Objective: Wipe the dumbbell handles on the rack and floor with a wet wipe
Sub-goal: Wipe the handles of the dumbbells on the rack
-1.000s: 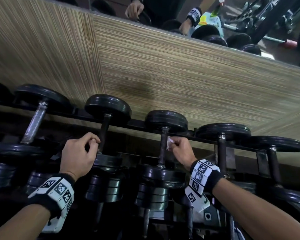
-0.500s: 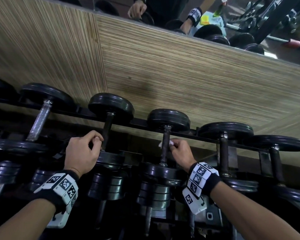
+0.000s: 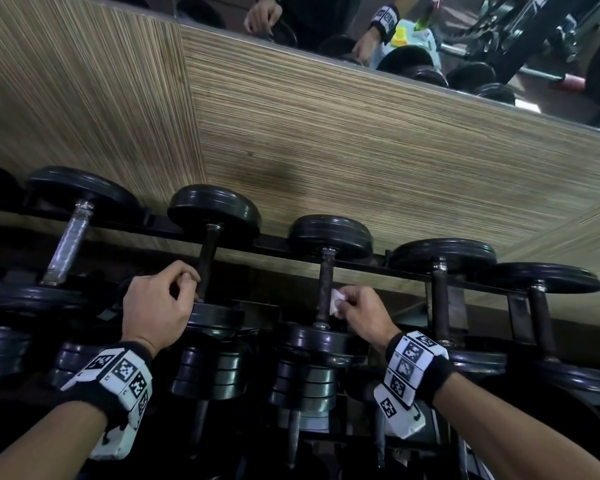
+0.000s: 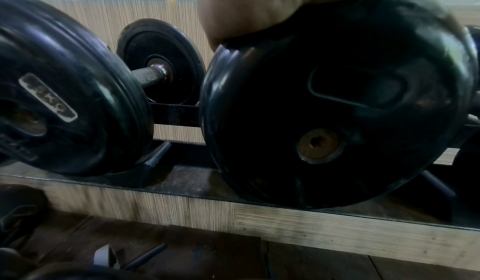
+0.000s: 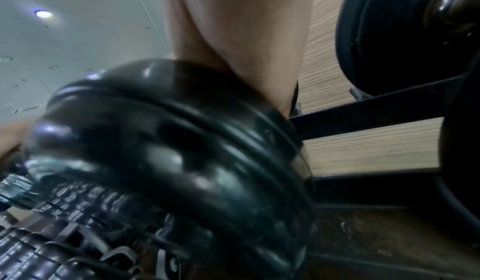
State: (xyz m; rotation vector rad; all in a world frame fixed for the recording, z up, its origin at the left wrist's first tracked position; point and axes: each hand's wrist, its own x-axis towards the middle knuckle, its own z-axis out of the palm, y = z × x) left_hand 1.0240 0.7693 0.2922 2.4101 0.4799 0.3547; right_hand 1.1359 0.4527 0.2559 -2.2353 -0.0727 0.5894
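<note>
Hands [image 3: 361,311] wiping racked dumbbell [image 3: 324,289], wood-panelled wall [image 3: 326,150]

I am in a gym, at the free-weights area. Just beyond my hands a black steel rack [image 3: 409,268] carries a row of dumbbells [image 3: 328,271] with black rubber plates, and a second tier of them sits below my wrists. Behind the rack runs a wood-grain wall panel [image 3: 326,140]; above it a mirror [image 3: 499,46] reflects more plates and a weight machine [image 3: 541,36].
</note>
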